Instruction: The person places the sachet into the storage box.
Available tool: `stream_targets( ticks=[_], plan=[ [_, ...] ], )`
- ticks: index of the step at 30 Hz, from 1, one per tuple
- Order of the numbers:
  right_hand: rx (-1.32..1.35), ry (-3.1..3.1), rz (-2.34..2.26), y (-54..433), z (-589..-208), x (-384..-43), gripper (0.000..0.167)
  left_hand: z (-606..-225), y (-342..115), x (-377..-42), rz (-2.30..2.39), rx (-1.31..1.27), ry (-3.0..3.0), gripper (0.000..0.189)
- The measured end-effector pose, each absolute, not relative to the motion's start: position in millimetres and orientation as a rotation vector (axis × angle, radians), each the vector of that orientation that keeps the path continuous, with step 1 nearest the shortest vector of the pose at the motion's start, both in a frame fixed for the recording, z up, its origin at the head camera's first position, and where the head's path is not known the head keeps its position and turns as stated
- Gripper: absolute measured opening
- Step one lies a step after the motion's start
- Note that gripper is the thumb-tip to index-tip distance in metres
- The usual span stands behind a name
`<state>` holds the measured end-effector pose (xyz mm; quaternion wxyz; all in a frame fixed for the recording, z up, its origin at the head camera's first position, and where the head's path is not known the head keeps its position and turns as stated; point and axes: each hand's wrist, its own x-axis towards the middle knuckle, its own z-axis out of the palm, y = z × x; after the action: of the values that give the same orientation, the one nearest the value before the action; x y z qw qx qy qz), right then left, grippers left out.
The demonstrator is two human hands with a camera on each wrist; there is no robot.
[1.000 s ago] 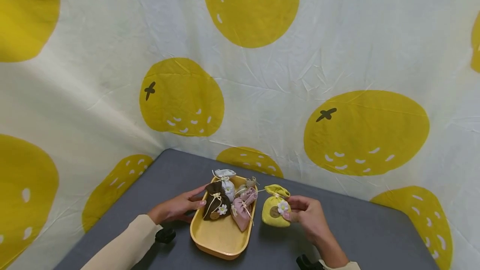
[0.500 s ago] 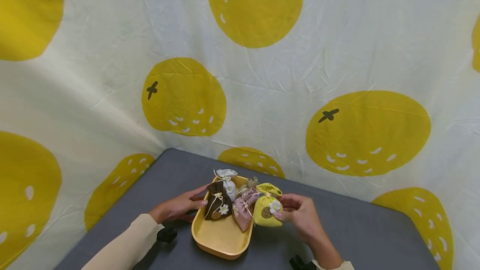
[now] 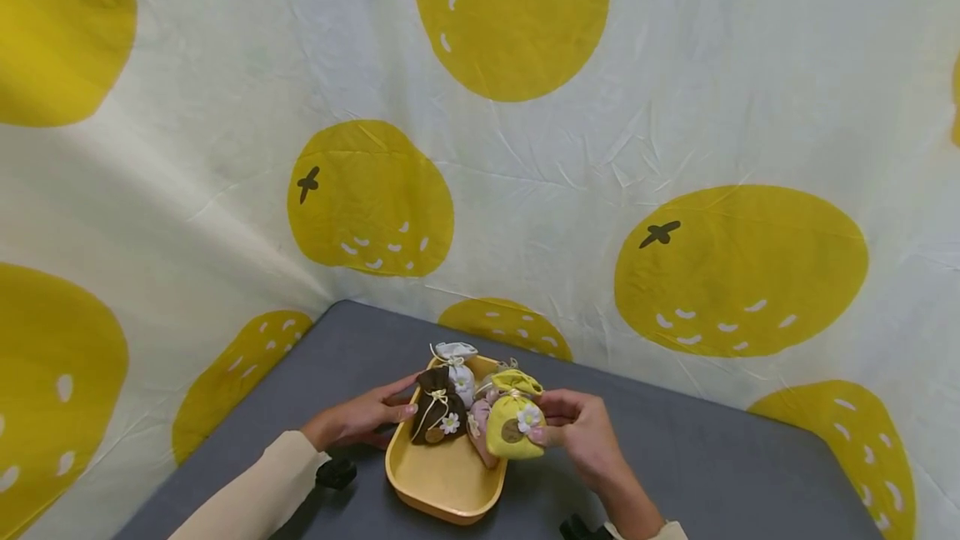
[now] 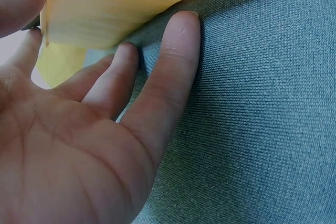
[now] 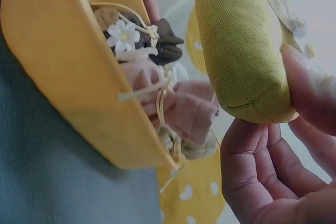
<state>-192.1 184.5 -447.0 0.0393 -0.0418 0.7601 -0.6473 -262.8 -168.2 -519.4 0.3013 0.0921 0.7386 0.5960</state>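
In the head view my right hand (image 3: 581, 432) pinches a small yellow drawstring pouch (image 3: 504, 437) with a white flower, held above the right rim of a yellow tray (image 3: 442, 486). The right wrist view shows the underside of this yellow pouch (image 5: 241, 51) between thumb and fingers. My left hand (image 3: 360, 419) grips the tray's left rim, thumb over the edge, other fingers along the outer wall (image 4: 105, 14). Inside the tray lie a dark brown pouch (image 3: 433, 415), a white pouch (image 3: 461, 386) and a pink pouch (image 5: 184, 108), partly hidden by the yellow one in the head view.
A beige pouch (image 5: 194, 149) sits at the tray's far end, mostly hidden. The tray stands on a grey cloth-covered table (image 3: 675, 473). Behind it hangs a white curtain (image 3: 525, 215) printed with large yellow fruit.
My right hand has moved left, carrying the yellow pouch from beside the tray to over its right rim, where it now covers much of the pink pouch. My left hand stays at the tray.
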Motion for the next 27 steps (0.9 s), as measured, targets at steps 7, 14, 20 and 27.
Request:
stream_targets(
  ticks=[7,14,20,27],
  plan=[
    [-0.162,2.321,-1.988,170,-450,-191,0.048,-521,-169,-259,1.588,0.282,1.940,0.077],
    [-0.227,2.290,-2.015,158,-453,-191,0.050,-522,-168,-260,1.585,0.277,1.947,0.077],
    [-0.221,2.297,-2.008,148,-454,-192,0.049,-521,-169,-261,1.583,0.273,1.955,0.077],
    [-0.259,2.293,-2.034,137,-455,-192,0.047,-518,-167,-261,1.576,0.250,1.970,0.078]
  ],
)
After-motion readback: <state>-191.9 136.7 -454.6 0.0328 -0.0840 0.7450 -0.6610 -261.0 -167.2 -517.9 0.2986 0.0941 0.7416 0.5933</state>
